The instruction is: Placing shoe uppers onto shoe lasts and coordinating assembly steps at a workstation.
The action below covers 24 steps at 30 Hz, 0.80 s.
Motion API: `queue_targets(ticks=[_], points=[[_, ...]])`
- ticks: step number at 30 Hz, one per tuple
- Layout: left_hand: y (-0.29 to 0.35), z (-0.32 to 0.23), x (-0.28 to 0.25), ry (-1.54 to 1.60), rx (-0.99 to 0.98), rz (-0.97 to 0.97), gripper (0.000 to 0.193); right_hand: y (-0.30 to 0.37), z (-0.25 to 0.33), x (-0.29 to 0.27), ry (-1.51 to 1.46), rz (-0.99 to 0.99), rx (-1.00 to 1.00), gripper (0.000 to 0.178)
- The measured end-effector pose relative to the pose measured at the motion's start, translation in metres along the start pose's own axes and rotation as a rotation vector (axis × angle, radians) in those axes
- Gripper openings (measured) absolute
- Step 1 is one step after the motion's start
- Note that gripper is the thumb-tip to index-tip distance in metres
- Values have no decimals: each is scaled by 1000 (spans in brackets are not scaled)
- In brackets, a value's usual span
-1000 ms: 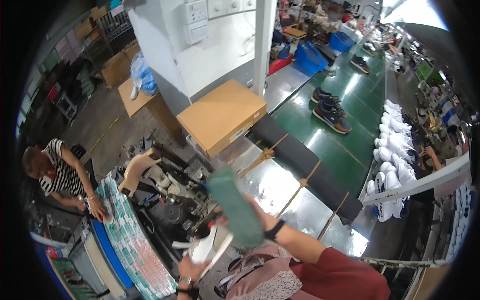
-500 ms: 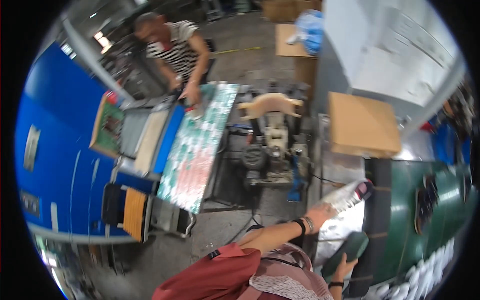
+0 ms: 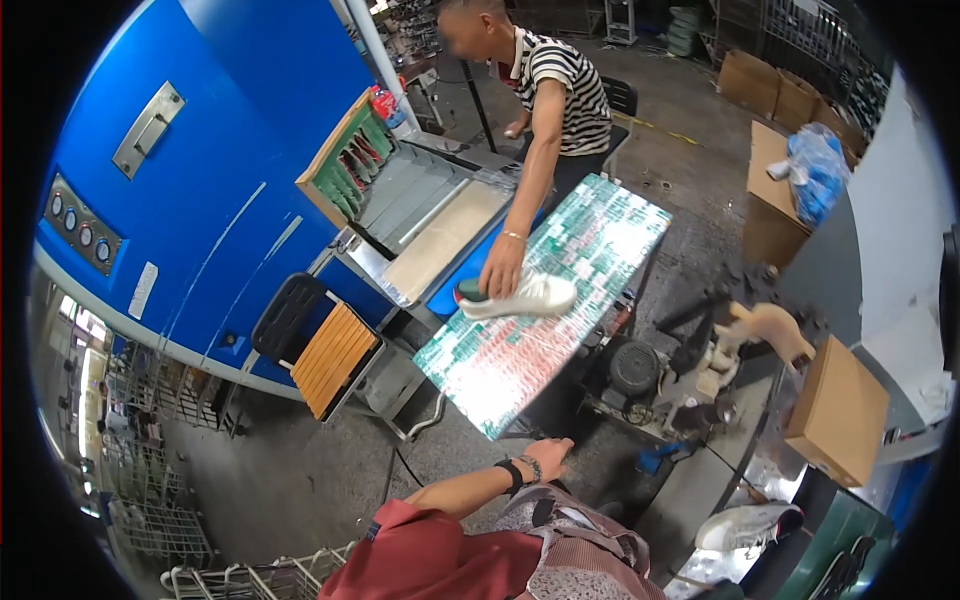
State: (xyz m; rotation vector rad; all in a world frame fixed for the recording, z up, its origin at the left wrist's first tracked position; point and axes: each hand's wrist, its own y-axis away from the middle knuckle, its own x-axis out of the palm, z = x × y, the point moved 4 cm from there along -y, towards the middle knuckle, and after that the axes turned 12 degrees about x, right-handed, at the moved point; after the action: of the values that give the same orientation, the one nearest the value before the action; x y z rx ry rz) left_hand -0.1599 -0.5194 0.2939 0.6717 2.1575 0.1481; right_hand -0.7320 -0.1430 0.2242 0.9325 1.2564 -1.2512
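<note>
Head view, white laced shoe (image 3: 545, 297), green inside, left hand (image 3: 547, 458), cannot tell if closed

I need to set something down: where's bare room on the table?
The green-red patterned table is bare between the white laced shoe and the near corner, and at the far end. Crowded: mid-left, where the co-worker's arm reaches that shoe.

A rectangular counter with a glossy green, white and red patchwork top (image 3: 500, 378) bears a white lace-up shoe (image 3: 530, 297) across its left long edge. Right of that counter, a silver sheet-metal counter (image 3: 712, 568) carries a white low-cut sneaker (image 3: 742, 527) and a brown closed cardboard box (image 3: 842, 410); left of it, the grey floor (image 3: 260, 460) bears an orange-slatted chair (image 3: 325, 375).
</note>
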Motion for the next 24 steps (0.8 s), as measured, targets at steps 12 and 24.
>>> queue_targets(ticks=[12,24], points=[[-109,154,-257,-876,216,-208,73,132,83,-49,-215,460,-160,83],[-120,117,-229,-830,-49,281,100,205,61,-87,-364,583,412,70]])
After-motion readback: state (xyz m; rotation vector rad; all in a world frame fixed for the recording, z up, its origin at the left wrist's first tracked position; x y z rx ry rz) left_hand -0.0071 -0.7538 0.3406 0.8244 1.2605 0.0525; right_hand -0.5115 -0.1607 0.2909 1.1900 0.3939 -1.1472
